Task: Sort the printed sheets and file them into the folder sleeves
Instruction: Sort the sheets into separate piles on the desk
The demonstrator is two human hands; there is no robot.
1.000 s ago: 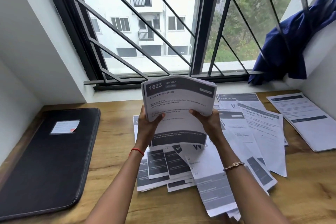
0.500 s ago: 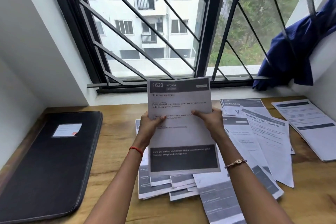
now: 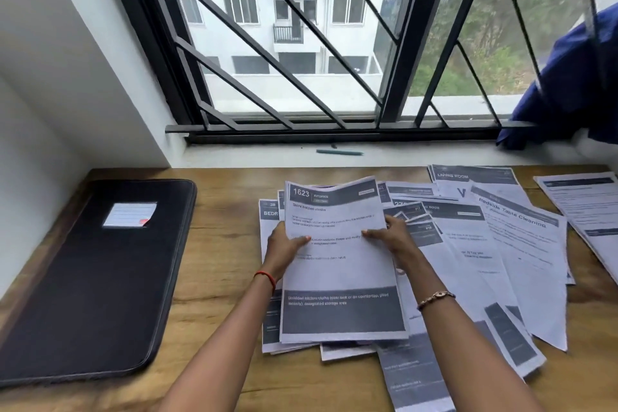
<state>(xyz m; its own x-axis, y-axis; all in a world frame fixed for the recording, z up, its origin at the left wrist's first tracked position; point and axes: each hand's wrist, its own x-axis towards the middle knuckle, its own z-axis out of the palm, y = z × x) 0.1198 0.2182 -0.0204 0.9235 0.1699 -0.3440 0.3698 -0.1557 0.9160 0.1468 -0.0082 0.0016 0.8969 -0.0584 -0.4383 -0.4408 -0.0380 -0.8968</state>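
Observation:
A stack of printed sheets (image 3: 341,278), with "1623 KITCHEN" on the top page, is held low over the desk. My left hand (image 3: 282,251) grips its left edge, thumb on top. My right hand (image 3: 393,237) grips its right edge the same way. Under and around the stack lie several loose printed sheets (image 3: 495,251), fanned out to the right. A closed black folder (image 3: 90,284) with a white label lies flat at the left of the desk, apart from both hands.
The wooden desk (image 3: 220,244) runs under a barred window. A teal pen (image 3: 339,152) lies on the white sill. More sheets (image 3: 588,211) sit at the far right edge. A blue cloth (image 3: 575,84) hangs at the right by the window.
The stack was bent over and raised upright; now it is flattened and lowered toward the sheets on the desk. Both hands kept their grip on its edges.

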